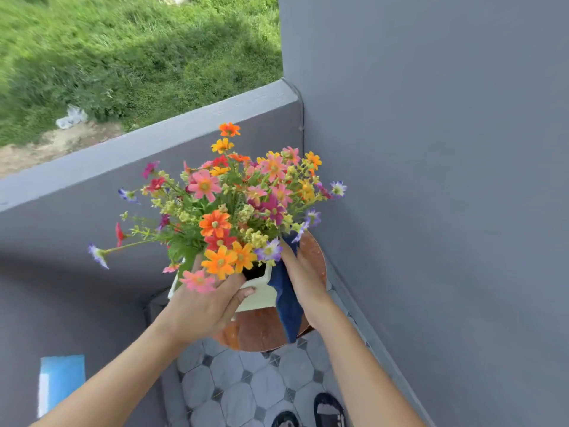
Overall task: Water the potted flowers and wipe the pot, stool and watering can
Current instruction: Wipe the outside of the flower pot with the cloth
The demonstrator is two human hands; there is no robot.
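Observation:
A cream pot (260,292) full of orange, pink, red and purple flowers (228,208) stands on a round brown wooden stool (261,332) in the corner of a balcony. My left hand (204,306) grips the pot's near left rim, thumb on its front wall. My right hand (304,282) presses a dark blue cloth (286,306) flat against the pot's right side; the cloth hangs down over the stool top. The blooms hide most of the pot. No watering can is in view.
Grey walls close the corner on the right (431,180), and a low grey parapet (154,143) runs behind, with grass beyond. Grey octagon floor tiles (240,386) lie below. My sandalled feet (329,408) stand near the stool. A light blue object (61,380) sits at lower left.

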